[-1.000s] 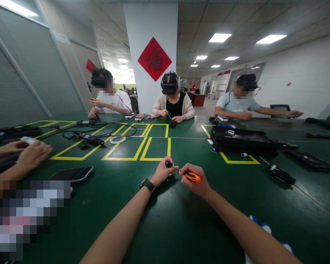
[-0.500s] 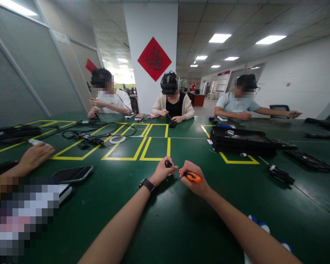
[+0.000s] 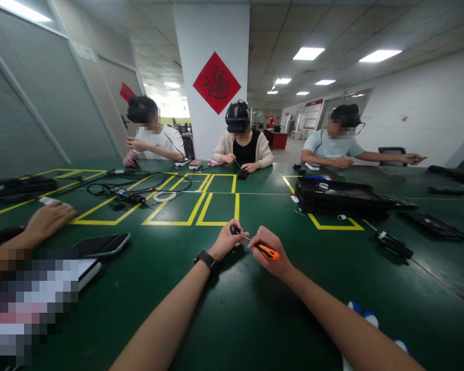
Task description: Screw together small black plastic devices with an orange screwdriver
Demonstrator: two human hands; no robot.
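My right hand (image 3: 268,251) is closed round the orange and black handle of a screwdriver (image 3: 269,252). Its thin metal shaft points left, toward the small black part (image 3: 235,230) pinched in my left hand (image 3: 227,241). The shaft's tip is at or close to that part; whether it touches, I cannot tell. My fingers cover much of the part, so its kind does not show. Both hands are just above the green table (image 3: 232,314), and a dark watch is on my left wrist.
A black case (image 3: 340,197) lies at right, with a black-handled screwdriver (image 3: 395,245) nearer. Cables (image 3: 129,196) and a white ring (image 3: 164,197) lie at left, beyond a phone (image 3: 102,244). Another person's hand (image 3: 51,222) rests at far left. Several people sit opposite.
My right hand has turned the screwdriver slightly, its handle shifting a little left and down. The shaft now shows between my hands. My left hand keeps its place on the black part.
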